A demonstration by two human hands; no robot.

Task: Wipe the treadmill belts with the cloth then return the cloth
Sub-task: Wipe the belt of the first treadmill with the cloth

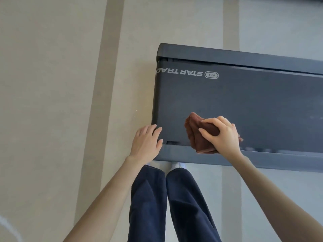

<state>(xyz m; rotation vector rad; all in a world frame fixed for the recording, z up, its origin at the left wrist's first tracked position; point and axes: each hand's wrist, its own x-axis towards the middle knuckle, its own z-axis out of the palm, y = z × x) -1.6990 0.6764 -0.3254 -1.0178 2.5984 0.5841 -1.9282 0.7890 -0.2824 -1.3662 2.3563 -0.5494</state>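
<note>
At the rear end of the treadmill belt (244, 102): right hand (222, 135) grips a brown cloth (197, 135), pressed on the belt's near edge. Left hand (146, 143), fingers straight, rests on the belt's corner.

Belt (253, 102): dk charcoal grey, plain, matte. Logo (188, 73) on it: white outline lettering w/ a white-rimmed oval badge. Side rail (183, 154): slightly lighter slate grey, no pattern. Cloth (197, 135): reddish brown, solid col. Floor (52, 84): pale beige w/ darker tan stripes (108, 84) running lengthwise; tone goes paler and greyer toward the right side. Trousers (148, 198): dk navy, plain. Shoes (176, 165): white.
</note>
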